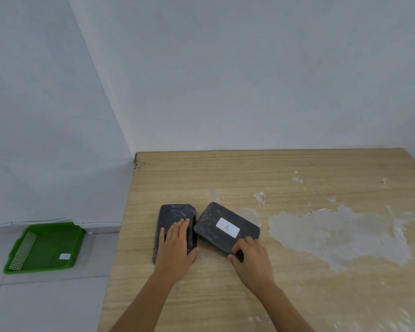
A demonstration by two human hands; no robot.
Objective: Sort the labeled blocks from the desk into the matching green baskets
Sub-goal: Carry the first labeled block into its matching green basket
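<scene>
Bare wooden desk (273, 295) lies open ahead of and to the right of both hands, while its left edge runs just beside the left hand (176, 245), with a green basket (43, 248) on the floor well off to that side. The left hand lies flat, fingers spread, on one dark block (173, 214). The right hand (252, 257) curls around the near corner of the block labeled A (225, 226), which extends ahead of it, tilted, touching the other.

Two dark blocks lie side by side on the wooden surface (285, 295). The left hand (176, 248) rests flat on the left block (174, 216), covering its near part. The right hand (252, 257) grips the near corner of the right block (213, 221), whose white label (227, 227) reads "A". A green basket (46, 248) sits on the floor, well left of the left block.
</scene>
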